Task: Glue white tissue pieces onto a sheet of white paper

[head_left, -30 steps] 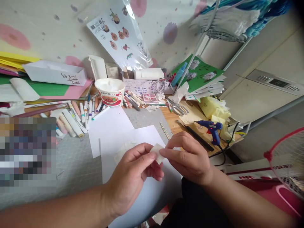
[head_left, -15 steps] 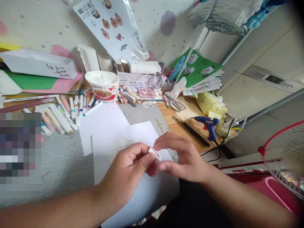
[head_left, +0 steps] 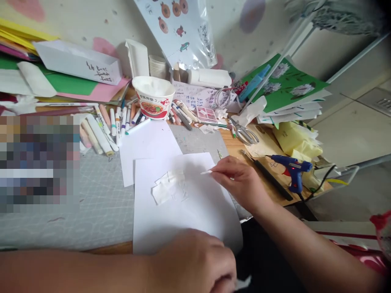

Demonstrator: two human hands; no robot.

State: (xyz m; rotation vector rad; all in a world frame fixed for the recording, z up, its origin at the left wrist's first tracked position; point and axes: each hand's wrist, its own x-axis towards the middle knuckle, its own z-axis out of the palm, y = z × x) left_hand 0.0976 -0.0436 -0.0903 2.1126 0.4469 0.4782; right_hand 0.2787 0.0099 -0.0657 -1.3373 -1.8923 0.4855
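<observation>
My right hand (head_left: 236, 181) is closed in a pinch over the white sheet of paper (head_left: 195, 215). From its fingertips sticks a small, thin white paper piece (head_left: 206, 172), pointing left. Low in the view, my left hand (head_left: 198, 260) is curled shut, its fingertips partly hidden. A white paper scrap (head_left: 243, 283) pokes out beside those fingers and seems held by them. On the sheet lie overlapping white paper strips (head_left: 166, 187), left of my right hand, with faint curved marks next to them.
A paper bowl (head_left: 154, 99) stands behind the sheets, with several markers (head_left: 119, 122) at its left. Scissors (head_left: 244, 132), a black-handled tool (head_left: 271, 179) and a blue glue gun (head_left: 293, 169) with a cord lie at right. A grey cutting mat (head_left: 100, 203) covers the table.
My hands have parted. The left has come down toward me, while the right has moved slightly up and right and now pinches a white piece. The paper strips are uncovered. The view has shifted.
</observation>
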